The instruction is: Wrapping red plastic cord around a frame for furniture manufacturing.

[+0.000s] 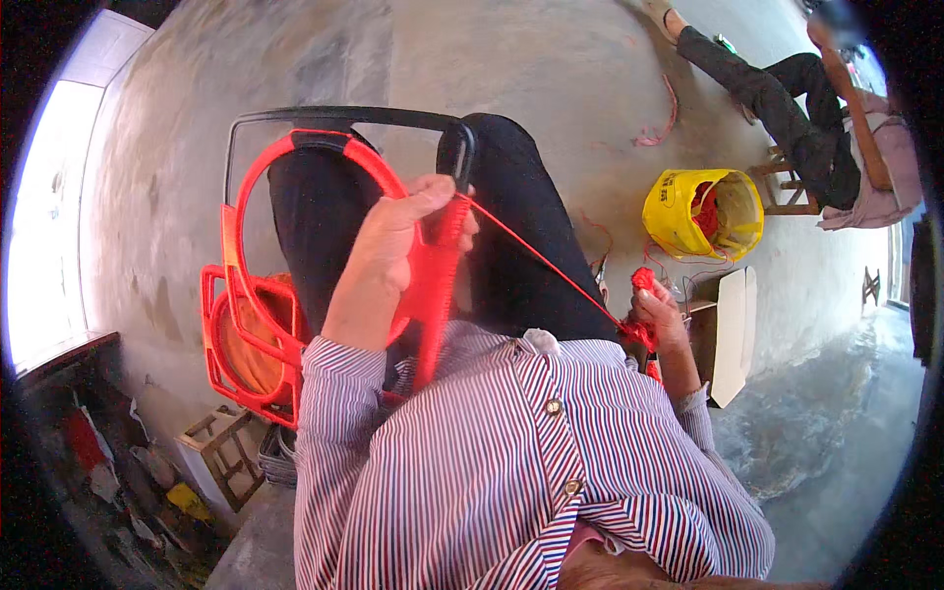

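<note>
A frame of black bars [369, 115] with a large ring lies across my thighs, much of it wrapped in red cord. My left hand [418, 211] is closed around its side bar, just below the bare black corner, where a red-wrapped part [433, 305] looks blurred. From there a single red cord [541, 258] runs taut down to the right. At its other end, my right hand [657, 313] grips a bunched hank of red cord [643, 279], which shows above and beside the fingers.
Similar red-orange frames [209, 339] stand at my left, near a small wooden stand [224, 447]. To my right are a yellow bucket [674, 221] with red cord inside and an open cardboard box [733, 339]. Another person [801, 108] sits at the upper right by a wooden stool [784, 192].
</note>
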Motion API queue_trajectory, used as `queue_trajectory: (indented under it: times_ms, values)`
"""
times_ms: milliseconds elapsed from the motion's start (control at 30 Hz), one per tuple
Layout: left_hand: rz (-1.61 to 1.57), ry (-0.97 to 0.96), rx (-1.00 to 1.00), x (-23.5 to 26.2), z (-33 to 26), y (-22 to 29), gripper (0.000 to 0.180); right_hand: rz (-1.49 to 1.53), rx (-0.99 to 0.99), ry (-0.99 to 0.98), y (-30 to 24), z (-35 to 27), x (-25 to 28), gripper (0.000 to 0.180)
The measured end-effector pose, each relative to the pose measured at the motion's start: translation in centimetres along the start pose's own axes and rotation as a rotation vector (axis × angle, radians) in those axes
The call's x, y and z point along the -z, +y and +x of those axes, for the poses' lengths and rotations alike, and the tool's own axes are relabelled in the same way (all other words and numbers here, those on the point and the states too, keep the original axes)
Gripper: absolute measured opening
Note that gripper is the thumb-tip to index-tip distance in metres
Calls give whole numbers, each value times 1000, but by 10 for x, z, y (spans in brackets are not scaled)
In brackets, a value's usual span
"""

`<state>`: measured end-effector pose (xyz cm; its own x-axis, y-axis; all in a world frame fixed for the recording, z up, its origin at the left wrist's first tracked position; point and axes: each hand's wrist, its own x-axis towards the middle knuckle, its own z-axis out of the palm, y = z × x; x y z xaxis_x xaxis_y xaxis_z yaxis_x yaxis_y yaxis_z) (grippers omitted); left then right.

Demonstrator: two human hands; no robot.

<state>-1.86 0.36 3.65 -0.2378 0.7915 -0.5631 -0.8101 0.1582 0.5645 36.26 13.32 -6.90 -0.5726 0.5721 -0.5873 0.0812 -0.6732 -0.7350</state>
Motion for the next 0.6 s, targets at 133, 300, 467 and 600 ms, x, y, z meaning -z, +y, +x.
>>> queue_trajectory:
  times_ms: [133, 300, 467, 600]
  values:
    - [148, 60, 35, -2, 5, -1, 18, -125, 7, 381, -7, 53, 3, 14]
    - [211, 78, 4, -3, 14, -15, 21, -217, 303, 2, -76, 104, -52, 38]
    - [292, 181, -415, 0, 11, -25, 43, -988, 1002, -191, -125, 100, -191, 21]
    - [241, 130, -535, -12, 8, -28, 51, -1353, 1222, -417, -116, 116, -227, 21]
